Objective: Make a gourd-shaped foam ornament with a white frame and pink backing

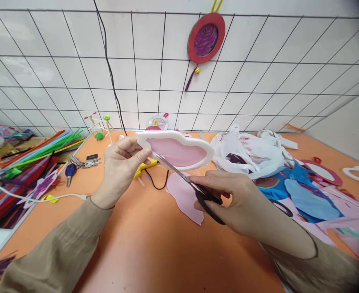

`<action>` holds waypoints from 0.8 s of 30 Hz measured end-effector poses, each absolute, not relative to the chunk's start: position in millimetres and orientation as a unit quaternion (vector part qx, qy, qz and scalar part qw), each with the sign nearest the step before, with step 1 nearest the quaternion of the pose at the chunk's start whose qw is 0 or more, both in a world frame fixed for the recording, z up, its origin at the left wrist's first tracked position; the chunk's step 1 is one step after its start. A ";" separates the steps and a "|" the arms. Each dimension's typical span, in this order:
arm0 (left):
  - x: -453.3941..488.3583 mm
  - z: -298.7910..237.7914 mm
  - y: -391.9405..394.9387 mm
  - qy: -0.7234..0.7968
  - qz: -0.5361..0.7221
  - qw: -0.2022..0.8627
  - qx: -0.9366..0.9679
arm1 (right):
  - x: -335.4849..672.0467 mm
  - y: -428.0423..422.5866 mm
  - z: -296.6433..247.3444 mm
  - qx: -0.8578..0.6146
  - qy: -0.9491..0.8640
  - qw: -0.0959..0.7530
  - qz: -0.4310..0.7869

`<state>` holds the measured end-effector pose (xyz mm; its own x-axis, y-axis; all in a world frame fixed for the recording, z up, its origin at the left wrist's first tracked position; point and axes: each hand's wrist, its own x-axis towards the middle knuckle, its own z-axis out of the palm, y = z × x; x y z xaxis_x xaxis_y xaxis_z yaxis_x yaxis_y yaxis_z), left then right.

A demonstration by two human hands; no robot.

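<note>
My left hand (123,162) pinches the left end of a white foam frame (211,151) with a wavy outline, held up above the table. Pink sheer fabric (179,150) fills the opening of the frame. In my right hand (228,195) are scissors (208,203) with black handles, my fingers in the loops. Their blades point up and left, along the frame's lower edge close to my left thumb. Whether the blades touch the fabric I cannot tell. Below them, a pink fabric piece (185,197) lies on the orange table (143,248).
Colourful pipe cleaners (39,158) and keys (86,162) lie on the left. Behind the frame is a yellow glue gun (145,166) with a black cord. White plastic bags (243,148) and blue fabric (307,195) crowd the right. A round red ornament (191,40) hangs on the tiled wall.
</note>
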<state>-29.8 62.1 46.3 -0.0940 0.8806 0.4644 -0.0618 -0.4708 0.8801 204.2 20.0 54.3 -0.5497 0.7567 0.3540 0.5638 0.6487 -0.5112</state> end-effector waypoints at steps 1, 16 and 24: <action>-29.6 46.4 62.0 0.364 0.644 0.365 0.566 | 204.1 20.2 54.3 -0.383 -0.863 0.281 0.173; -31.0 42.6 65.0 0.355 0.641 0.382 0.563 | 199.3 21.9 49.8 -0.388 -0.858 0.289 0.173; -30.3 43.7 64.0 0.354 0.644 0.378 0.563 | 201.9 21.3 49.0 -0.380 -0.862 0.282 0.180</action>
